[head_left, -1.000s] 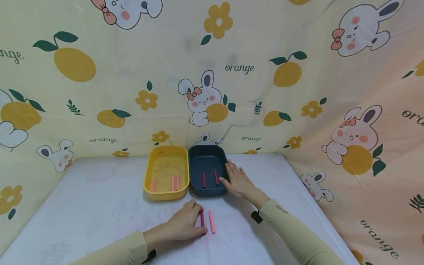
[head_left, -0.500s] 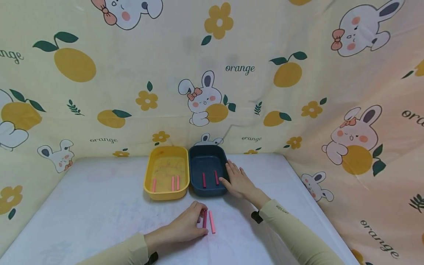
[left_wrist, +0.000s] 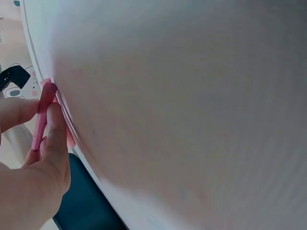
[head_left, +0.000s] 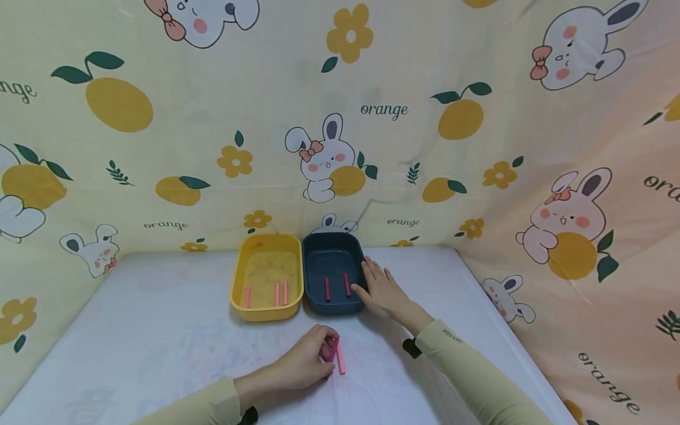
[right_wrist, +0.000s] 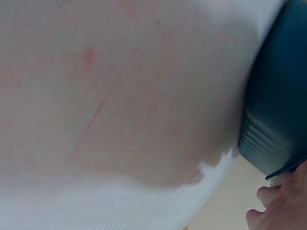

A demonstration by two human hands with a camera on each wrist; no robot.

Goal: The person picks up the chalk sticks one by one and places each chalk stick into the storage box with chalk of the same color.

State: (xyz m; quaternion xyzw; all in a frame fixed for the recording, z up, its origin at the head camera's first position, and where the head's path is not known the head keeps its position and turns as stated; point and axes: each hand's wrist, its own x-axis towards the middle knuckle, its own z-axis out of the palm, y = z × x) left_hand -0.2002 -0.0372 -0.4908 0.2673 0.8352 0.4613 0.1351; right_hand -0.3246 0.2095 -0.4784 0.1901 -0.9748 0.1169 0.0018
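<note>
Head view shows the left hand (head_left: 305,361) pinching a dark pink stick (head_left: 333,350) between thumb and curled fingers, just above the white table (head_left: 159,319) and in front of two trays; the left wrist view gives the stick as a slim, smooth, matt rod with a blunt end. Close on its right a paler pink stick (head_left: 341,361) lies on the table, the upper ends overlapping in sight, though whether they touch I cannot tell. The right hand (head_left: 383,291) has its fingers extended and thumb apart, resting against the right side of the navy tray (head_left: 333,254) without grasping any stick. That tray is a smooth, plastic-looking rounded rectangle holding two dark pink sticks (head_left: 327,289). Beside it stands the yellow tray (head_left: 265,257), similarly deep and round-cornered, its floor faintly smudged, with three pale pink sticks (head_left: 285,293). Pinkish smears and a thin streak mark the table's covering near the right hand, where a fine weave shows. Behind hangs a softly creased cloth (head_left: 212,106) printed with rabbits and oranges.
</note>
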